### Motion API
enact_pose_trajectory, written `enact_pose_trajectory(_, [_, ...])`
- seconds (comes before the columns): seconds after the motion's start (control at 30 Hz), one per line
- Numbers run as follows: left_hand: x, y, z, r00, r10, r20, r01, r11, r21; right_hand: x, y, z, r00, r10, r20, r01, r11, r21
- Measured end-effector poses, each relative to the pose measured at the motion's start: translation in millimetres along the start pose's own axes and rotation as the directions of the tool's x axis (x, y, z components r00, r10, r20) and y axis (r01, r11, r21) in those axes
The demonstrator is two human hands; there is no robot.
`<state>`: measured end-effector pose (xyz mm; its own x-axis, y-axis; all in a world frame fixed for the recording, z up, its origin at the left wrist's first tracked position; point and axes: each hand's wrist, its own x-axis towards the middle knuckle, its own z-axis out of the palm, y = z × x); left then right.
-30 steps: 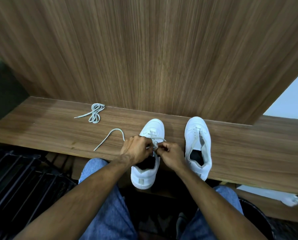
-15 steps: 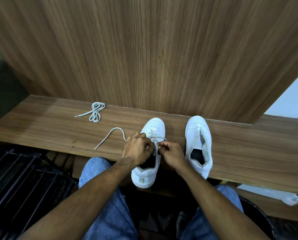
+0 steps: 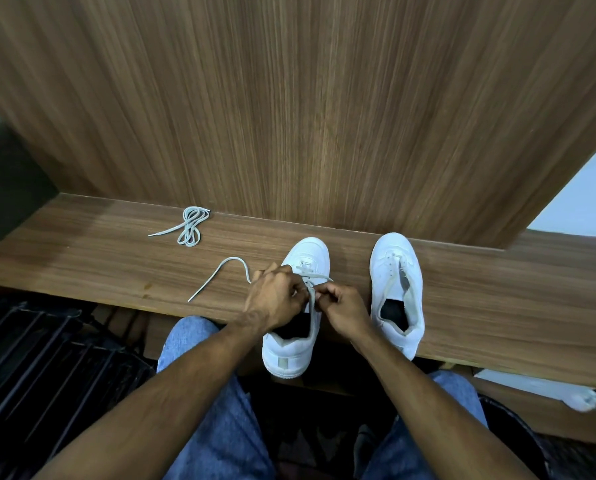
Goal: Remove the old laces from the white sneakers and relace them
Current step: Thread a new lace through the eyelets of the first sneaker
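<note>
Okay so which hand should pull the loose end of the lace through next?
Probably the left hand. The lace trails out from it across the wooden shelf, so it can draw the slack. The right hand pinches the lace at the left sneaker's eyelets, steadying it.

Two white low-top leather sneakers stand side by side, toes to the wall. The left sneaker [image 3: 294, 327] is partly laced with a pale grey flat lace [image 3: 220, 275] trailing leftward. The right sneaker [image 3: 397, 289] has a loose lace. A bundled pale grey spare lace [image 3: 189, 226] lies well apart.
</note>
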<state>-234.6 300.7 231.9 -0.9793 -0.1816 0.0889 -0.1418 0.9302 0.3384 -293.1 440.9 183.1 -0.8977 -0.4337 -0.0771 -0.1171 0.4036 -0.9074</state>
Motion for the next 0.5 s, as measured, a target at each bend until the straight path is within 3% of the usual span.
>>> enact_pose_trajectory(0.17, [-1.9, 1.7, 4.5, 0.999, 0.039, 0.022, -0.041, 0.992, 0.118, -0.4, 1.4, -0.7, 1.0, 0.02, -0.008, -0.019, 0.999, 0.045])
enact_pose_trajectory(0.33, [3.2, -6.4, -4.3, 0.996, 0.016, 0.085, -0.011, 0.998, -0.065, -6.1, -4.1, -2.6, 0.999, 0.047, -0.002, -0.046, 0.993, 0.107])
enact_pose_trajectory(0.5, [2.8, -10.2, -6.4, 0.994, 0.08, 0.073, -0.075, 0.995, -0.063, -7.6, -14.3, -6.8, 1.0, -0.021, -0.013, 0.018, 0.983, -0.181])
